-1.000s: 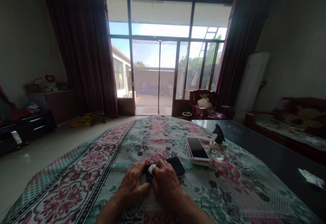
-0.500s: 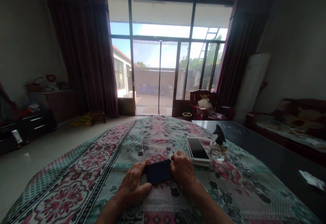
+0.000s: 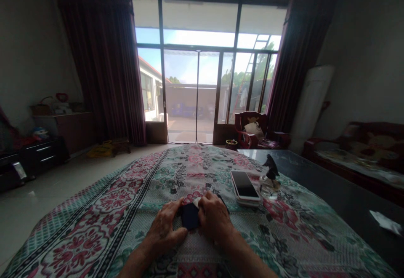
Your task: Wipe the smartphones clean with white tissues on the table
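A dark-screened smartphone (image 3: 190,216) lies on the patterned tablecloth (image 3: 192,168). My left hand (image 3: 166,224) grips its left end between thumb and fingers. Over the phone's right part rests my right hand (image 3: 216,215), fingers closed on a small white wipe (image 3: 196,202); whether it is cloth or tissue I cannot tell. This hand hides much of the screen. To its right a white-framed phone (image 3: 245,184) lies on top of another light-coloured device. Beside them stands a clear spray bottle (image 3: 270,185) with a black trigger head.
A dark tabletop (image 3: 318,193) borders the cloth on the right, with a crumpled white packet (image 3: 386,221) on it. Beyond the table are a red wooden chair (image 3: 249,122) and a glass door (image 3: 183,97). A low dark cabinet (image 3: 44,151) stands at left.
My right hand has slid left from the phone's right edge onto its screen, and the white wipe now shows at its fingertips. My left hand keeps its place.
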`<action>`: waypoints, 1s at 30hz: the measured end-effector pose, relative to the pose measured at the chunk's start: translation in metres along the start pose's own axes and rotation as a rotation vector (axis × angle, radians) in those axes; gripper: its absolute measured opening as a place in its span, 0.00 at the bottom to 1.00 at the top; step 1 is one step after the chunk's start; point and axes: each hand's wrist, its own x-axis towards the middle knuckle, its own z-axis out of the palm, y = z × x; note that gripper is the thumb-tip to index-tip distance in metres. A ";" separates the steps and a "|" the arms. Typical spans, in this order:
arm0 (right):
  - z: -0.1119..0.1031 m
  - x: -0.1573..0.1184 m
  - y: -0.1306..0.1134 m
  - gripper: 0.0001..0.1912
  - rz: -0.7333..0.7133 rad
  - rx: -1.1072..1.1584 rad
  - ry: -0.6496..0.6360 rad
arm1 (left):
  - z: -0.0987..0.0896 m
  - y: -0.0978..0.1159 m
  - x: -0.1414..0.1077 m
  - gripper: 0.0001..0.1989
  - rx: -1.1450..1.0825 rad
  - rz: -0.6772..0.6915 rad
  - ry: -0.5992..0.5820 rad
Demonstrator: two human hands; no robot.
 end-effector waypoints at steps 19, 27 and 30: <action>-0.003 -0.009 -0.013 0.11 -0.085 0.038 -0.056 | 0.001 0.000 -0.001 0.38 -0.044 -0.008 0.013; 0.002 -0.009 -0.014 0.09 -0.170 0.102 -0.058 | 0.001 -0.001 0.001 0.38 -0.056 0.002 0.012; 0.001 0.001 0.002 0.10 -0.044 0.030 -0.017 | -0.001 0.000 0.001 0.38 -0.062 -0.008 0.000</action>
